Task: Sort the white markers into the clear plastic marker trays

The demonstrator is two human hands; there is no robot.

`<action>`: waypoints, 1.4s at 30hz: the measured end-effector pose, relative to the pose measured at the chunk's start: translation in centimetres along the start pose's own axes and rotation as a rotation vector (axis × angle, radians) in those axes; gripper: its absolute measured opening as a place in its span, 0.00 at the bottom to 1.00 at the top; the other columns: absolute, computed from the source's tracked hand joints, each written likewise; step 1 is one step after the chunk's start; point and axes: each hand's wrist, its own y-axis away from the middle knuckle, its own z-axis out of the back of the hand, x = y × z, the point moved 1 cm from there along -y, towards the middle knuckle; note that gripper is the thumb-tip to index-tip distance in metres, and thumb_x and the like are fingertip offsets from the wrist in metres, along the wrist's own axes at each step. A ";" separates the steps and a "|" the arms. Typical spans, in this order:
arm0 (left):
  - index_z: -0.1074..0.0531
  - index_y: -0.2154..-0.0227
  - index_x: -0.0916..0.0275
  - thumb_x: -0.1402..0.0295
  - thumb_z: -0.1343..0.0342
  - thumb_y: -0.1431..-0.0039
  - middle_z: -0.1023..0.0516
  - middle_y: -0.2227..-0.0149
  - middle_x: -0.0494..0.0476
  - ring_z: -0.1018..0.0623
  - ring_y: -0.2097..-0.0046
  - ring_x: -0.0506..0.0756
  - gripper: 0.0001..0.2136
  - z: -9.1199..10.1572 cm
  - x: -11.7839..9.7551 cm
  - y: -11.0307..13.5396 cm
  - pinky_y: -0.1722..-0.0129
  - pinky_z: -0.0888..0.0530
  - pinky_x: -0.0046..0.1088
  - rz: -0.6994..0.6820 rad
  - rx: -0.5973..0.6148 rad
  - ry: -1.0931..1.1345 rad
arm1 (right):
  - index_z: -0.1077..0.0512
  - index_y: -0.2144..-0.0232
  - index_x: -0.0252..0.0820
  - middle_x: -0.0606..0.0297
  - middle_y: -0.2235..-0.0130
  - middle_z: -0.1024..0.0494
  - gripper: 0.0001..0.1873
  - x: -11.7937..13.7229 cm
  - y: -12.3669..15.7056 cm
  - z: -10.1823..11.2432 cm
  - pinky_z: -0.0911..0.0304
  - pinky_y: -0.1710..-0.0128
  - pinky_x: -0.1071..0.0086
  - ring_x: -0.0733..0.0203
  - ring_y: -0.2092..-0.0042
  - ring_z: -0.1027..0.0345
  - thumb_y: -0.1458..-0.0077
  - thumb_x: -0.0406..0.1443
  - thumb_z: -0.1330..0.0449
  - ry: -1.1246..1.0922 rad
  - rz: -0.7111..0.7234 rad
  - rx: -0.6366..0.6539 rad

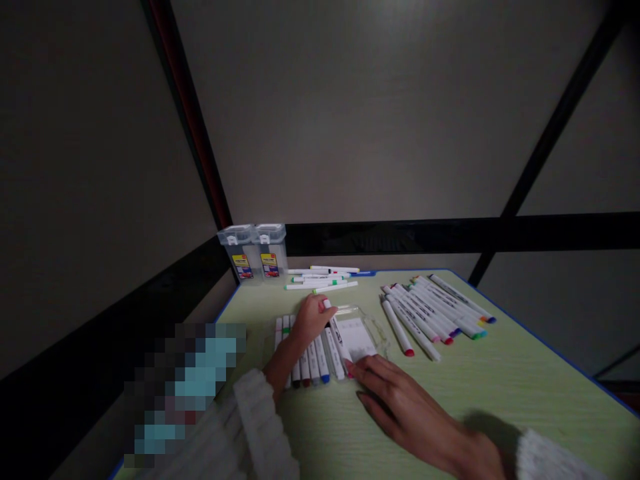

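Note:
A clear flat marker case lies open on the pale green table, with a row of markers lying in it. My left hand rests over the top ends of those markers, fingers curled, a white marker tip showing at the fingertips. My right hand lies flat on the table with its fingers stretched to the lower ends of the markers and the case's edge. Both wrists wear white knitted sleeves.
A spread of several loose markers lies to the right of the case. A smaller pile of markers lies at the back. Two clear upright marker boxes stand at the back left corner. A black rail runs behind the table.

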 end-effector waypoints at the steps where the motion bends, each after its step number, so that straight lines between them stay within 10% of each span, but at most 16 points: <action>1: 0.32 0.80 0.65 0.72 0.44 0.56 0.39 0.81 0.46 0.37 0.76 0.47 0.03 0.0 0.0 0.0 0.74 0.38 0.22 -0.010 0.001 -0.008 | 0.40 0.48 0.40 0.57 0.56 0.32 0.22 0.0 0.0 0.0 0.42 0.51 0.61 0.56 0.53 0.40 0.45 0.29 0.51 0.001 0.000 0.000; 26: 0.27 0.72 0.66 0.71 0.43 0.56 0.36 0.79 0.47 0.35 0.74 0.48 0.07 -0.5 -0.6 -0.2 0.70 0.35 0.23 -0.002 0.020 -0.091 | 0.33 0.69 0.40 0.62 0.63 0.34 0.12 -0.1 -0.8 0.4 0.42 0.58 0.68 0.60 0.59 0.39 0.50 0.23 0.51 -0.201 -0.032 -0.034; 42: 0.32 0.78 0.64 0.72 0.46 0.53 0.39 0.79 0.48 0.36 0.73 0.49 0.02 -0.3 -1.3 0.5 0.70 0.38 0.25 -0.086 0.002 -0.124 | 0.34 0.61 0.38 0.60 0.60 0.33 0.12 0.0 -0.3 0.2 0.42 0.54 0.64 0.58 0.57 0.40 0.47 0.26 0.51 -0.064 0.003 -0.010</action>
